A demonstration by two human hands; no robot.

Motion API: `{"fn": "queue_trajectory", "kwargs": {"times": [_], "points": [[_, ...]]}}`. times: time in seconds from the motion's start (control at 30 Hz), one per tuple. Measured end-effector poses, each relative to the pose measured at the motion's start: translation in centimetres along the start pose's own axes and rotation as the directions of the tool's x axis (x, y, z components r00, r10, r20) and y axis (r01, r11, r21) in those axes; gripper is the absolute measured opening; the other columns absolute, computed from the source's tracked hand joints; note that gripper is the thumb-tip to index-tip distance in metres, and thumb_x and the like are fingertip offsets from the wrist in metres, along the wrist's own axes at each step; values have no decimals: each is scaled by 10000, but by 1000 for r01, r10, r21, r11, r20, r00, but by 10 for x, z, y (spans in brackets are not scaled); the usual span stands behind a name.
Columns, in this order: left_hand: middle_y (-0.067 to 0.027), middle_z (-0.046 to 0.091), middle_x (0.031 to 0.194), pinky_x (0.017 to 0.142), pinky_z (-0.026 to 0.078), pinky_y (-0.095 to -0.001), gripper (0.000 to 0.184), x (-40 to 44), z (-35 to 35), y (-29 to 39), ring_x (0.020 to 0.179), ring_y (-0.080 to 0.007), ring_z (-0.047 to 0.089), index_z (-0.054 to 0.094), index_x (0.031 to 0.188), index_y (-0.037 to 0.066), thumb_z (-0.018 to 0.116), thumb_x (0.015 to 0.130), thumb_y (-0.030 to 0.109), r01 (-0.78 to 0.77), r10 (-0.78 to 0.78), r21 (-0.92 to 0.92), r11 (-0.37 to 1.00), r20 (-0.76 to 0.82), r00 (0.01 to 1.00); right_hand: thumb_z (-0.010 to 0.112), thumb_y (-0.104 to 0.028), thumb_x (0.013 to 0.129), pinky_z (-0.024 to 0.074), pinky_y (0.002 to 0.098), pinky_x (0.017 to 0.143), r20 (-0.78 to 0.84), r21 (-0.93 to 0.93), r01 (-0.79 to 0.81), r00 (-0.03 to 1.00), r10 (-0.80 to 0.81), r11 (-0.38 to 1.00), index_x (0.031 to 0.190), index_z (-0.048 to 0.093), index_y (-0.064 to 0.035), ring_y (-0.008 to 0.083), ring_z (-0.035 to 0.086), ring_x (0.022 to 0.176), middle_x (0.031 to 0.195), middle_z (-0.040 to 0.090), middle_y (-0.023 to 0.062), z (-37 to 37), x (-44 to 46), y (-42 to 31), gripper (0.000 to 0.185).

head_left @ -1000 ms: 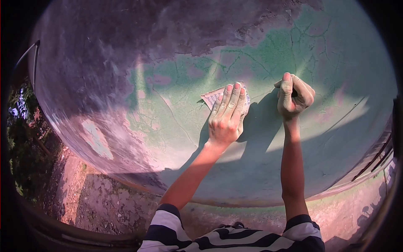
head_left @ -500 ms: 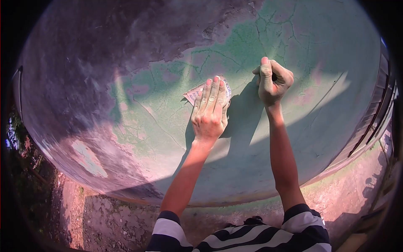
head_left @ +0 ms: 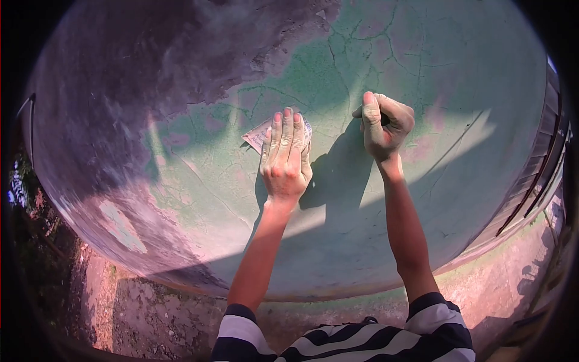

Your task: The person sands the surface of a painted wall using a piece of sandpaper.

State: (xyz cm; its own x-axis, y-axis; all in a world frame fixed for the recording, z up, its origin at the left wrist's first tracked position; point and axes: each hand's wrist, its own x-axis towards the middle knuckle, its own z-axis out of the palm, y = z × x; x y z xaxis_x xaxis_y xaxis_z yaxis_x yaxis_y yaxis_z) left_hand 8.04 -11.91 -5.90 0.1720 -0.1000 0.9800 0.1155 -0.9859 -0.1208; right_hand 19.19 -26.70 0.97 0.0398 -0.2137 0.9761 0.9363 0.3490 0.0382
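Left grip (head_left: 284, 161) flat, part-covering printed sheet (head_left: 257, 134), right grip (head_left: 385, 136) curled, cracked wall (head_left: 344, 78), ground (head_left: 163, 315) below

A pale printed sheet (head_left: 256, 136) lies under the left fingers (head_left: 286, 136); the green wall (head_left: 325, 63) behind is cracked.

Partly sunlit ground (head_left: 494, 280) spans the lower right, with dark foliage (head_left: 29, 208) at far left.

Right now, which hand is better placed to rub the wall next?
Probably the left hand: its fingers lie flat over a pinkish printed sheet on the cracked green wall. The right hand is curled, apart from the sheet.
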Motion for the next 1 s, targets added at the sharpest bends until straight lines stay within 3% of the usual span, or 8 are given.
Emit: {"fn": "queue_trajectory", "kwargs": {"times": [0.1, 0.2, 0.3, 0.37, 0.47, 0.63, 0.9, 1.0], "points": [[-196, 501, 1480, 1129, 381, -483, 429, 58, -16, -23, 1399, -402, 435, 537, 1397, -40, 496, 1025, 168, 34, -21, 79, 996, -158, 987, 595, -74, 975, 336, 230, 429, 51, 22, 37, 998, -38, 999, 620, 589, 18, 60, 448, 424, 501, 524, 22, -25, 7, 11, 367], [-227, 483, 1483, 1145, 353, -493, 421, 90, -11, -24, 1406, -442, 403, 518, 1387, -89, 448, 1044, 146, 63, -74, -43, 997, -358, 931, 594, -85, 978, 335, 236, 414, 8, 53, 4, 1000, -4, 999, 628, 606, 24, 67, 454, 403, 498, 543, 31, -44, 11, 13, 366], [-224, 486, 1482, 1150, 342, -495, 425, 56, 13, 14, 1410, -426, 409, 527, 1388, -79, 433, 1046, 154, 102, -100, -7, 995, -290, 952, 589, -89, 973, 332, 237, 405, 15, 47, 17, 1000, -18, 999, 594, 593, 14, 69, 463, 397, 481, 541, 28, -65, 9, 20, 393], [-219, 495, 1478, 1151, 337, -500, 432, 1, 33, 51, 1410, -414, 419, 534, 1394, -60, 427, 1044, 170, 126, -122, 42, 991, -81, 989, 595, -71, 956, 332, 240, 408, 32, 27, 14, 999, -14, 1000, 583, 584, 5, 78, 459, 392, 479, 538, 27, -78, 2, 29, 380], [-259, 474, 1480, 1166, 305, -510, 448, 0, 39, 55, 1428, -433, 378, 507, 1412, -70, 405, 1060, 189, 80, -80, 6, 997, -54, 995, 647, -60, 902, 297, 268, 407, 58, -3, 47, 997, -46, 999, 547, 525, -29, 105, 399, 386, 465, 457, 19, -87, -3, 39, 377], [-219, 474, 1494, 1154, 336, -503, 434, 98, 20, 43, 1418, -420, 397, 510, 1408, -67, 433, 1046, 159, 38, -36, 13, 999, -150, 988, 707, -54, 826, 258, 303, 398, 103, 59, 95, 990, -100, 994, 520, 459, -68, 143, 337, 376, 451, 351, 23, -89, 4, 39, 394], [-281, 466, 1473, 1133, 357, -511, 415, 15, 49, 83, 1403, -489, 378, 503, 1401, -86, 416, 1060, 135, 78, -66, 85, 993, -138, 988, 687, 12, 774, 276, 326, 412, 133, 148, 151, 976, -171, 977, 560, 483, -46, 185, 356, 384, 482, 381, 49, -96, 0, 42, 302], [-286, 467, 1471, 1130, 355, -509, 420, 65, 38, 66, 1401, -472, 394, 497, 1402, -94, 405, 1066, 142, 28, -15, 76, 997, -170, 985, 688, 19, 765, 287, 320, 411, 147, 184, 142, 975, -170, 973, 563, 497, -46, 186, 368, 382, 480, 390, 48, -97, -1, 42, 286]]}}
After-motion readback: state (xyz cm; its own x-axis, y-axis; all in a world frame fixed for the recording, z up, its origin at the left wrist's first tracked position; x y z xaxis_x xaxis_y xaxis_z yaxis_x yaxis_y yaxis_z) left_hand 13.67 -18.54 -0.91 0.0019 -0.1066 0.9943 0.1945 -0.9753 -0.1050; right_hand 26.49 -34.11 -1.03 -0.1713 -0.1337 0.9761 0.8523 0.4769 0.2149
